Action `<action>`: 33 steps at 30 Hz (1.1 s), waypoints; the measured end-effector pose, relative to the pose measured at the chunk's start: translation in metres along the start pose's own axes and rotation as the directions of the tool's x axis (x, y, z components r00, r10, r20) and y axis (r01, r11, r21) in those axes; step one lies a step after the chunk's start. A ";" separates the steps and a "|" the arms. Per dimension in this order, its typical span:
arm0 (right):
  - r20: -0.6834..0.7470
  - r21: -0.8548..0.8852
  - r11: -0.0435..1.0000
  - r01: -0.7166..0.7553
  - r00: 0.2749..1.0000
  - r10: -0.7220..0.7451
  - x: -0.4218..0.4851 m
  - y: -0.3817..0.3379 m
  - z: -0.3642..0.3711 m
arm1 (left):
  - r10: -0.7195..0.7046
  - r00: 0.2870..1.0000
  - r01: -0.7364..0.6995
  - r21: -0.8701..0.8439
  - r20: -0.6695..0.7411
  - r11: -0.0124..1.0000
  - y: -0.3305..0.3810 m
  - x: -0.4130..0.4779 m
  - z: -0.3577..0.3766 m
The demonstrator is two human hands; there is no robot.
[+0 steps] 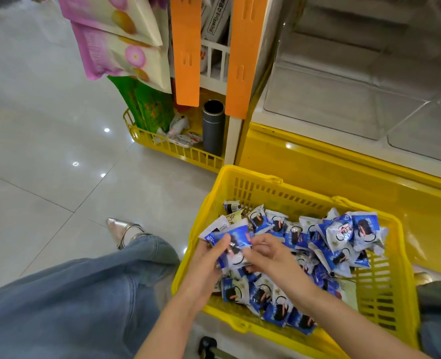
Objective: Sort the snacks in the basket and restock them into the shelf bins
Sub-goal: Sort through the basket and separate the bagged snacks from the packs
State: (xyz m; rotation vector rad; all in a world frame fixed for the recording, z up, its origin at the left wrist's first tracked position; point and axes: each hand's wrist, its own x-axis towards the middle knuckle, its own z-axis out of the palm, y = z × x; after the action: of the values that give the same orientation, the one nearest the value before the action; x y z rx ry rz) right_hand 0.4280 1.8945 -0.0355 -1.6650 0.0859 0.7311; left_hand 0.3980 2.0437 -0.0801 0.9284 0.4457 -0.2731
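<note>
Item: fingers of both hands, curled and pinching; neither set is spread. The left hand grips the held packets, a small bundle of blue-and-white snack wrappers, from the left and beneath. The right hand pinches the same bundle at its right edge. The bundle's long axis runs roughly left to right between the two hands. Location: just above the near-left corner of the yellow basket, which sits on the floor. Contents below: loose packets, mostly the same blue kind, and a cream packet at the far-left end. Destination: clear shelf bins, up and ahead to the right, beyond the basket's far rim and well apart from the hands. The right hand is judged nearer. Adjacent: grey tumbler in a smaller basket.
</note>
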 end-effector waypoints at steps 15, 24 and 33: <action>-0.065 -0.695 0.684 -0.224 0.966 0.251 0.046 0.117 0.020 | 0.082 0.953 -0.060 0.083 -0.293 0.995 0.022 -0.013 -0.021; -0.031 -0.409 0.909 -0.080 0.997 0.074 0.006 0.065 -0.070 | 0.045 0.988 0.038 0.513 -0.149 0.857 -0.012 0.009 0.032; -0.330 -0.792 0.477 -0.381 0.925 0.190 -0.038 0.083 -0.185 | -0.344 0.939 0.110 0.927 0.022 0.358 -0.121 0.039 0.129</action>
State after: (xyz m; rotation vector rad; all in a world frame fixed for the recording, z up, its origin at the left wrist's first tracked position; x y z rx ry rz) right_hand 0.4370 1.6930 -0.0798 -2.7450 0.1749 0.9357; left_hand 0.4146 1.8673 -0.1177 1.9434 0.1761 -0.9572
